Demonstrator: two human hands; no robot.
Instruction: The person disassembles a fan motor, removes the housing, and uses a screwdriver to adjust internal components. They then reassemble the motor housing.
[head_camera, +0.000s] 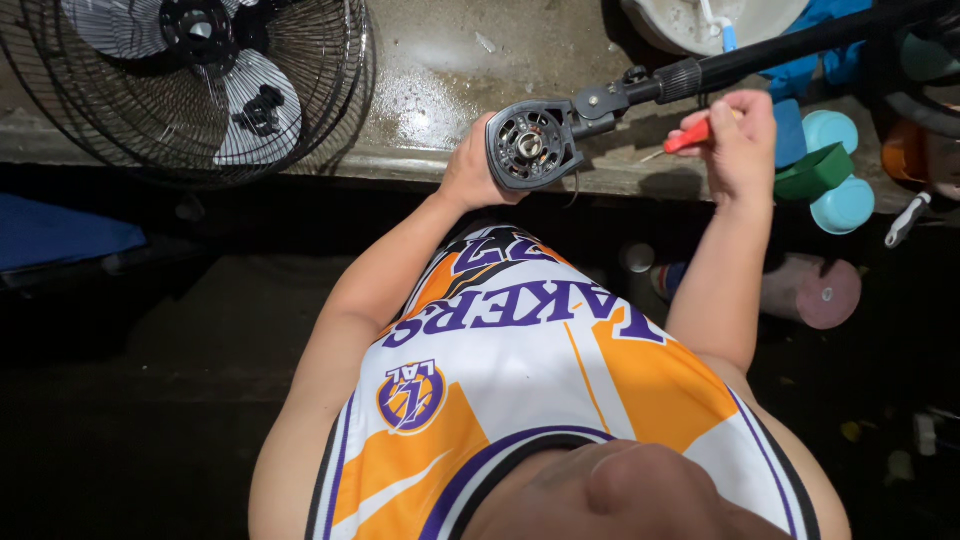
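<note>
We see the left hand (468, 172) wrapped around the back of a round black motor housing (533, 146), which hangs in the air just above the front edge of the wet concrete bench (440, 80). The housing sits at the end of a long black pole (770, 55) that runs up and off to the right. The grip of that hand is closed on the housing, fingers hidden behind it.

The right hand (738, 140) is pinched shut on a red-handled screwdriver (688, 136), its thin metal tip pointing left toward the housing but not touching it.

We judge the main risk to be the weight of the pole: it reaches far past the hand, so a loosening hold could let the housing twist or drop onto the bench edge. The bench looks wet (shiny patches near the fan (190, 85)), so anything small set down there could slide or get lost. The screwdriver tip could also skid off a screw and jab the left hand, which lies close behind the open face. The teal lids (835, 165) crowd the right elbow room.
</note>
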